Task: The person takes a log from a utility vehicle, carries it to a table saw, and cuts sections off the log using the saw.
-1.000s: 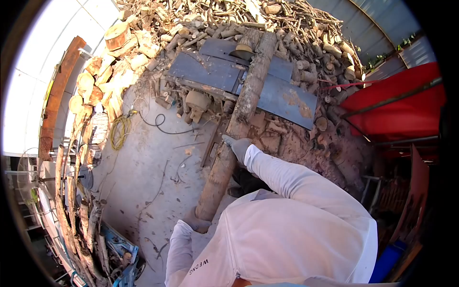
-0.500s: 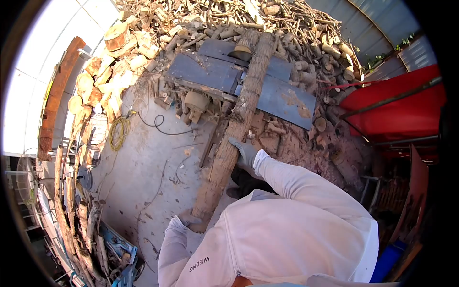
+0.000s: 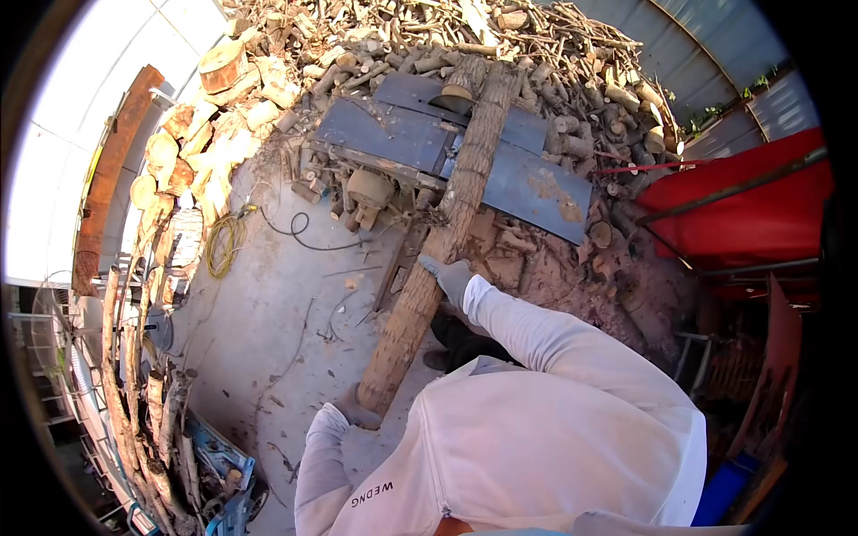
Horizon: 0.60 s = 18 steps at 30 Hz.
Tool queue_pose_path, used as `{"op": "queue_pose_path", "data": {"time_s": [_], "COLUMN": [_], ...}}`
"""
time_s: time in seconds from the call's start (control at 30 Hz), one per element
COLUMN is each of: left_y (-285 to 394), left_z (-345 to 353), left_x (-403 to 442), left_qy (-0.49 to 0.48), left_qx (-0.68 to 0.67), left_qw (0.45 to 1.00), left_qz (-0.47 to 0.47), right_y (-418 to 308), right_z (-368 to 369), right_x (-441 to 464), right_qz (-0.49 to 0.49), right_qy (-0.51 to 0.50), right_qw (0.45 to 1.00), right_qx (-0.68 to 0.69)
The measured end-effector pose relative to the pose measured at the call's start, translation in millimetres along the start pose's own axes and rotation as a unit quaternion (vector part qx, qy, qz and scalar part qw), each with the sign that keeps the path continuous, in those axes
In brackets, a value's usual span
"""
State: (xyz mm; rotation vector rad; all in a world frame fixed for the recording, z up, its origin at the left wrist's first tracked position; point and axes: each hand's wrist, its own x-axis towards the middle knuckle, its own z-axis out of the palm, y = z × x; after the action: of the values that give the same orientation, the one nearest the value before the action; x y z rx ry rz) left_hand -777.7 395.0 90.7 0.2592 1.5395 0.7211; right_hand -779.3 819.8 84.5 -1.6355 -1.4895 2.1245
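A long, rough-barked log slants from near my body up across a blue-grey metal saw table. My left hand, in a grey glove, grips the log's near end; part of its fingers is hidden beneath the wood. Further along, my right hand, also gloved, holds the log from its right side with the thumb or a finger over the bark. The log's far part lies on the table beside a shorter log piece, whose cut face points toward me. A dark rounded edge shows under that face.
A large heap of cut wood rises behind the table. Split logs line the left wall. Yellow cord and a black cable lie on the concrete floor. Upright branches stand lower left; a red sheet hangs right.
The log's near end has shifted slightly away from me, up the view, with my left hand on it. My right hand has moved a little left over the bark.
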Motion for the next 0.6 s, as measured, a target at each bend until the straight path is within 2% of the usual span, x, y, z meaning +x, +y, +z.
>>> {"op": "queue_pose_path", "data": {"time_s": [0.07, 0.13, 0.17, 0.23, 0.3, 0.37, 0.43, 0.47, 0.57, 0.6], "left_y": [3.7, -10.6, -16.6, -5.9, -12.3, -28.6, -41.1, -46.2, -25.9, -14.2], "left_z": [1.9, 7.1, 6.5, 8.4, 7.1, 11.7, 19.7, 25.3, 43.3, 48.4], "left_x": [-2.6, 0.8, 3.8, 1.1, 2.8, 9.7, 12.6, 15.2, -7.4, -20.3], "left_qy": [0.001, 0.021, 0.020, -0.028, -0.034, -0.041, -0.132, -0.133, -0.073, -0.026], "left_qx": [-0.003, -0.093, -0.094, -0.169, -0.184, -0.198, -0.308, -0.308, -0.317, -0.270], "left_qw": [1.000, 0.995, 0.995, 0.983, 0.981, 0.979, 0.942, 0.942, 0.944, 0.961], "left_qz": [0.008, 0.040, 0.041, 0.057, 0.043, 0.029, 0.015, 0.018, 0.058, 0.052], "right_y": [-20.9, -31.9, -36.7, -43.4, -42.6, -36.2, -39.1, -42.4, -43.1, -34.2], "right_z": [1.5, 3.6, 5.1, 8.7, 7.5, 1.6, 11.2, 15.4, 27.5, 27.3], "right_x": [-21.4, -33.5, -37.5, -44.7, -44.0, -37.3, -40.4, -40.8, -41.7, -31.4], "right_qz": [-0.020, -0.016, -0.013, -0.009, -0.005, -0.029, -0.041, -0.054, -0.048, 0.000], "right_qy": [0.036, 0.067, 0.096, 0.116, 0.135, 0.019, 0.016, 0.012, -0.018, -0.159], "right_qw": [0.996, 0.991, 0.984, 0.977, 0.969, 0.988, 0.981, 0.973, 0.980, 0.984], "right_qx": [-0.081, -0.114, -0.148, -0.178, -0.208, -0.151, -0.188, -0.226, -0.193, -0.076]}}
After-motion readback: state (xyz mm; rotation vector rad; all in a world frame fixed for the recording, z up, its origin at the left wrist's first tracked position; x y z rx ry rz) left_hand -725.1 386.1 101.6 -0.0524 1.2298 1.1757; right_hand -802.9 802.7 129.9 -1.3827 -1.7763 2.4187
